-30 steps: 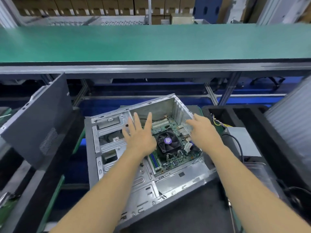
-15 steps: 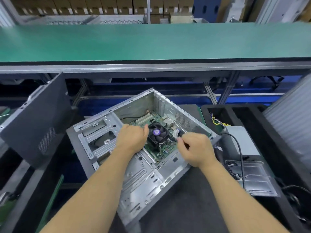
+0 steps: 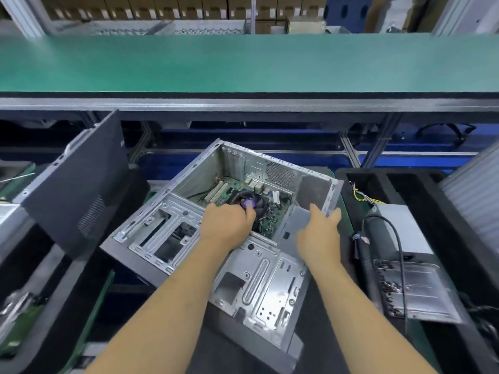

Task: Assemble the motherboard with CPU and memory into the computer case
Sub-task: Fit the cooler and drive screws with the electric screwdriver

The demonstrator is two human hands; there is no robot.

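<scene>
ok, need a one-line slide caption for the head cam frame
Left hand reaches into the open computer case at the motherboard's CPU fan; right hand steadies the case's side wall.

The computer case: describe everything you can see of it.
The computer case is bare grey sheet metal with dark outer panels, lying open side up and turned at an angle on the dark mat. Drive-bay cutouts face the left, a round vent grille sits in the far wall. Inside lies the green motherboard with its black fan. The left hand reaches in at the fan; the right hand touches the right wall.
</scene>
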